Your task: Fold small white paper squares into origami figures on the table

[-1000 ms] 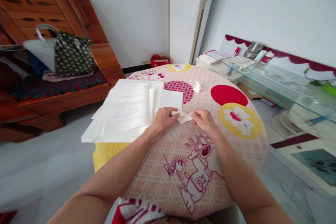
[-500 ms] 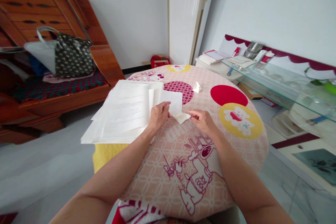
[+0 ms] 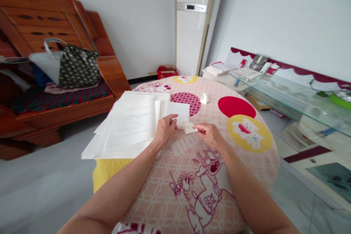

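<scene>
A small piece of off-white paper (image 3: 188, 128) is held between my two hands, low over the round table. My right hand (image 3: 210, 134) pinches its right corner between thumb and fingertips. On the other side, my left hand (image 3: 166, 129) is curled with its fingertips at the paper's left edge; the index finger points out above it, and the exact grip is partly hidden. Just behind my left fingers lies a small white sheet (image 3: 181, 109). A crumpled or folded white paper piece (image 3: 204, 98) stands farther back on the patterned tablecloth (image 3: 203, 168).
A stack of printed papers (image 3: 131, 120) covers the table's left side, over a yellow cloth (image 3: 109, 170). To the right stands a glass shelf unit (image 3: 285, 95) with items on it. A wooden bench (image 3: 63, 104) with a patterned bag (image 3: 78, 66) is at left.
The small paper now looks more compact, its lower point no longer hanging down. My hands stay close to the same place on the table. The whole view has tilted slightly upward.
</scene>
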The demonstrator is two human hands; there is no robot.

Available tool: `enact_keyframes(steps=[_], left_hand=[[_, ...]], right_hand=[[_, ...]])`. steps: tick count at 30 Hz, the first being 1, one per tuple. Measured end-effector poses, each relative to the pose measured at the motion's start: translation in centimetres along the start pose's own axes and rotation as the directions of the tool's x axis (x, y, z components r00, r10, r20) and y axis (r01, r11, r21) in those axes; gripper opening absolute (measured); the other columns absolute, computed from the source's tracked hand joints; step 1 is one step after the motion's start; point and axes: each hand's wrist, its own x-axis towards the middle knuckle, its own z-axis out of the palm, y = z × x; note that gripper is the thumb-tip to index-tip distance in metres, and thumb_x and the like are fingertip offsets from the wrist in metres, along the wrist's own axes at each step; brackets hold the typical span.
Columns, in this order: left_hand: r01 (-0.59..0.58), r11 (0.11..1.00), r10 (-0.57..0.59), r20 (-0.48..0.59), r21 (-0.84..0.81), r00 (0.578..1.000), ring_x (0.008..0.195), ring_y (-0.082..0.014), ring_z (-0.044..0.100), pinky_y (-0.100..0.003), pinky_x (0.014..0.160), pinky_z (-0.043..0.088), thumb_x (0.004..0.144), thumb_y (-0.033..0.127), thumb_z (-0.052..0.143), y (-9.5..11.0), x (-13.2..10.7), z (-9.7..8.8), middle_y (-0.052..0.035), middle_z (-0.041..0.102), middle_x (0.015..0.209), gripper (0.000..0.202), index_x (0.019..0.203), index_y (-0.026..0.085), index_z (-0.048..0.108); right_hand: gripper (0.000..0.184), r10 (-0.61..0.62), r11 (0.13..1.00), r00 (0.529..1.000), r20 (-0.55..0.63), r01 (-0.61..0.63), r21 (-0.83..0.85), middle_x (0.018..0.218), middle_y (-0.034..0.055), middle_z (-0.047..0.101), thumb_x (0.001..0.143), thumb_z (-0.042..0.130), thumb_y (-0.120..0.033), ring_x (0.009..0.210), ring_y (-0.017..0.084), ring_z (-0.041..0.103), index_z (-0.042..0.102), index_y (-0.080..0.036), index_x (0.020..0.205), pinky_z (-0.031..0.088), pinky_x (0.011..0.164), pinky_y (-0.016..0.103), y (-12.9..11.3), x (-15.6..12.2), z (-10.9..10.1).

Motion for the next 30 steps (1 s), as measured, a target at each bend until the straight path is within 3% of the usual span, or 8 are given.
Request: enact_keyframes(steps=[5,8,12,15,19,23,26,30], left_hand=[[0.012,1.0,-0.012,-0.003,0.023,1.0,0.047,-0.012,0.057,-0.022,0.053,0.045,0.089,0.026,0.048,-0.3,0.2,0.1,0.0008,0.064,0.057,0.042,0.123,0.012,0.068],[0.009,0.999,-0.009,0.003,0.031,1.0,0.048,-0.0125,0.058,-0.022,0.054,0.045,0.088,0.026,0.049,-0.2,0.1,0.2,0.0005,0.065,0.058,0.042,0.123,0.012,0.068],[-0.017,0.999,0.017,0.024,0.035,1.0,0.049,-0.0132,0.059,-0.023,0.055,0.046,0.088,0.027,0.049,-0.1,-0.1,0.4,0.0002,0.065,0.058,0.042,0.123,0.012,0.068],[-0.03,0.999,0.028,0.05,0.041,0.998,0.05,-0.0134,0.059,-0.023,0.055,0.046,0.088,0.027,0.049,-0.1,-0.1,0.4,-0.0002,0.066,0.059,0.042,0.123,0.012,0.068],[-0.031,0.998,0.027,0.073,0.053,0.997,0.051,-0.0137,0.06,-0.023,0.056,0.046,0.088,0.026,0.05,-0.2,-0.1,0.4,-0.0003,0.067,0.059,0.041,0.121,0.011,0.069],[-0.028,0.997,0.02,0.093,0.077,0.995,0.053,-0.0142,0.062,-0.023,0.058,0.047,0.089,0.025,0.049,-0.1,-0.2,0.5,-0.0002,0.067,0.059,0.04,0.121,0.012,0.069],[-0.02,0.994,0.008,0.107,0.108,0.994,0.052,-0.0139,0.061,-0.023,0.058,0.047,0.089,0.024,0.049,-0.1,-0.2,0.6,0.0,0.067,0.06,0.038,0.119,0.013,0.071],[-0.022,0.991,0.007,0.121,0.128,0.993,0.051,-0.0132,0.06,-0.023,0.059,0.046,0.09,0.023,0.049,-0.3,-0.3,0.7,0.0001,0.068,0.062,0.037,0.119,0.014,0.071]], right_hand=[[0.019,-0.004,1.0,1.0,0.005,0.004,0.025,0.077,0.0037,0.074,0.079,0.058,-0.01,0.068,0.016,0.065,0.076,-0.017,0.078,0.047,0.065,0.025,-0.4,0.1,-0.2],[0.016,0.05,0.993,0.989,-0.137,-0.035,0.112,0.076,0.005,0.075,0.08,0.06,-0.019,0.067,0.017,0.066,0.076,-0.017,0.08,0.048,0.062,0.026,-0.1,0.2,-0.5],[0.023,0.217,0.972,0.871,-0.44,-0.153,0.177,0.071,0.0049,0.073,0.081,0.06,-0.032,0.057,0.018,0.064,0.076,-0.017,0.085,0.05,0.059,0.028,1.5,0.4,-1.7],[0.026,0.269,0.959,0.777,-0.57,-0.273,0.081,0.065,0.0048,0.071,0.079,0.056,-0.031,0.059,0.02,0.065,0.077,-0.015,0.083,0.05,0.061,0.03,3.0,1.0,-3.1],[0.028,0.268,0.882,0.758,-0.594,-0.441,-0.164,0.071,0.0087,0.074,0.078,0.052,-0.021,0.069,0.023,0.067,0.078,-0.013,0.084,0.049,0.07,0.032,4.4,3.1,-4.8],[0.032,0.349,0.713,0.759,-0.549,-0.595,-0.37,0.085,0.0147,0.077,0.082,0.049,-0.013,0.083,0.026,0.069,0.079,-0.011,0.092,0.047,0.074,0.031,5.4,6.2,-5.9],[0.033,0.411,0.624,0.764,-0.498,-0.634,-0.458,0.097,0.0187,0.076,0.086,0.048,-0.01,0.092,0.027,0.069,0.079,-0.009,0.098,0.045,0.075,0.031,6.4,8.1,-6.3],[0.033,0.45,0.592,0.757,-0.473,-0.65,-0.476,0.101,0.0205,0.076,0.086,0.048,-0.007,0.095,0.028,0.07,0.079,-0.01,0.098,0.045,0.074,0.03,7.6,9.7,-6.4]])
